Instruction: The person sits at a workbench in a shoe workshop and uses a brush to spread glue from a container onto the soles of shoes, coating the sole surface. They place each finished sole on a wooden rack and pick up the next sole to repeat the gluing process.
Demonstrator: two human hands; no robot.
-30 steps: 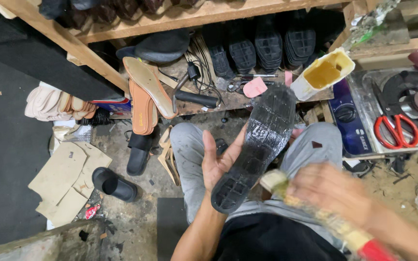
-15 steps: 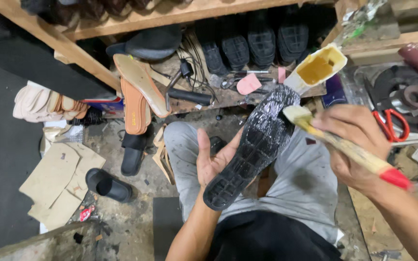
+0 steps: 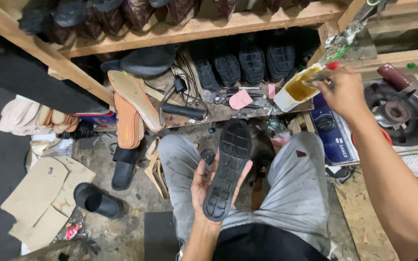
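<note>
The left hand (image 3: 208, 186) lies palm up between the knees, its grip loose around a black rubber shoe sole (image 3: 228, 169), which rests along the palm with the tread facing the camera, fingers curling at its edges. The right hand (image 3: 343, 91) is stretched out to a cut-open white plastic container (image 3: 296, 91) holding amber glue; its grip is closed on a brush handle with a red tip (image 3: 332, 65), the bristle end down in the container (hidden by the rim). The container stands at the right end of the low wooden tabletop (image 3: 218, 112), beside a pink scrap (image 3: 241, 99) and a black-handled hammer (image 3: 182, 110). Behind these, dark soles (image 3: 252, 58) stand in a row. Two tan insoles (image 3: 130, 108) lean at the tabletop's left end. To the right sits a blue-fronted gas stove (image 3: 397, 113). On the floor lie cardboard pieces (image 3: 44, 198), a black slipper (image 3: 97, 200) and a small red wrapper (image 3: 73, 230).
</note>
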